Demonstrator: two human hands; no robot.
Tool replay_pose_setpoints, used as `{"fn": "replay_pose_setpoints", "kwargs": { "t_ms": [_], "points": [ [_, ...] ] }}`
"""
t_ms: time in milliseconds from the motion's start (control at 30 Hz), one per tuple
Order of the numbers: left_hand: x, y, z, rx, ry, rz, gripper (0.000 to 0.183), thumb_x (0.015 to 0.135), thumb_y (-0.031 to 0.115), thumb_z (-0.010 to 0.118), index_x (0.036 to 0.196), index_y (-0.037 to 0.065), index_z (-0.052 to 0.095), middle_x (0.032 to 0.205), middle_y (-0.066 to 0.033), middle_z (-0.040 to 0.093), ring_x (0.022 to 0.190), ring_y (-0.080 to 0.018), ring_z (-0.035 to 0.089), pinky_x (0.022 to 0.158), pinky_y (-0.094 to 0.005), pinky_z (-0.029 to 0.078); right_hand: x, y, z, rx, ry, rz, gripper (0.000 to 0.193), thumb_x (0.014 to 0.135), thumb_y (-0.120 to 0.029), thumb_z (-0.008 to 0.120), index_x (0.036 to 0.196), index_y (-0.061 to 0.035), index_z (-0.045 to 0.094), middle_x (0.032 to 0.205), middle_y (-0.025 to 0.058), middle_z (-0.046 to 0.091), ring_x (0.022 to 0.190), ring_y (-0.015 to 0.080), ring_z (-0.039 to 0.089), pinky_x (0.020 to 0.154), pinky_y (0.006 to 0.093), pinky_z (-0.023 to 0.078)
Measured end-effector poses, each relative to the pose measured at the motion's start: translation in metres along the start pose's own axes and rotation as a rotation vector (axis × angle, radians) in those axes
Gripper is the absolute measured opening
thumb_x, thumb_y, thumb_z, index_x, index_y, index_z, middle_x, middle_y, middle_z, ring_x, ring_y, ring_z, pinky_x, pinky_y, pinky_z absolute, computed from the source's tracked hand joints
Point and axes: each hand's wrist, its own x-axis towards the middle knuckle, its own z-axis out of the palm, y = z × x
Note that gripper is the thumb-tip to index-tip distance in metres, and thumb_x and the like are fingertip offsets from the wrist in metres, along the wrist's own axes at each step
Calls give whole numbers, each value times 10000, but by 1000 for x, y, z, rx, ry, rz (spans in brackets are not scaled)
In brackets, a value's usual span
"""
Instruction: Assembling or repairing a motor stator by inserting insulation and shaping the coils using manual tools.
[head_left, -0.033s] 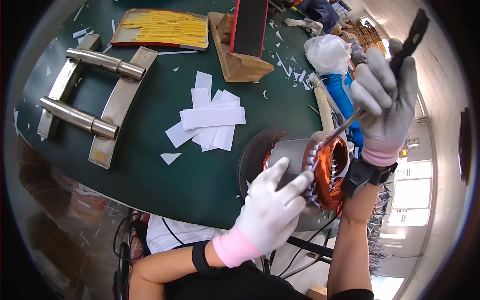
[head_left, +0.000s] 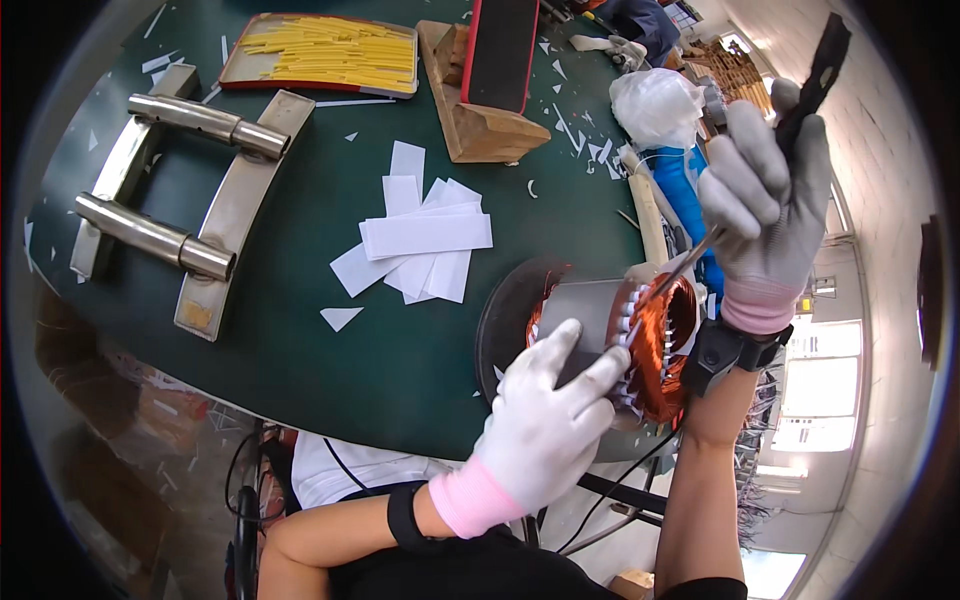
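A motor stator (head_left: pixel 585 308) with a grey cylindrical body and copper windings (head_left: pixel 655 350) lies on its side on the green table. White slot liners ring the near end of the core, beside the coils. My left hand (head_left: pixel 545 420), in a white glove with a pink cuff, rests on the stator with fingers stretched out; its fingertips touch the body and the row of liners. Raised above the coils, my right hand (head_left: pixel 765 200) grips a slim metal tool (head_left: pixel 685 265) with a black handle (head_left: pixel 815 85). Its tip reaches the upper edge of the windings.
White paper strips (head_left: pixel 425 235) lie piled mid-table. Farther back are a tray of yellow sticks (head_left: pixel 330 55), a wooden stand (head_left: pixel 490 135) holding a red-edged phone (head_left: pixel 500 55), and a metal frame (head_left: pixel 215 215) at left. A white plastic bag (head_left: pixel 655 105) and blue object (head_left: pixel 680 190) border the right side.
The metal tool has turned slightly in my right hand, so its shaft looks narrower. Both hands have shifted only a little; the stator stays in place.
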Motion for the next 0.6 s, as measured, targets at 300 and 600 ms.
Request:
{"fn": "replay_pose_setpoints", "kwargs": {
  "t_ms": [300,600],
  "points": [
    [-12,14,14,-25,84,-190,408,617,129,689,1022,99,649,998,-200,541,900,-343,536,726,-412,483,8,10,-12,-49,-81,295,344,990,-402,330,1195,-185,502,563,-62,298,370,15,233,315,157,199],
    [-11,2,19,-109,213,-109,262,578,109,669,838,131,645,783,-30,520,576,-162,497,469,-275,405,-10,32,-16,-25,-27,510,304,974,-332,362,1160,-124,483,669,-17,372,502,59,299,431,190,241]
  ]
}}
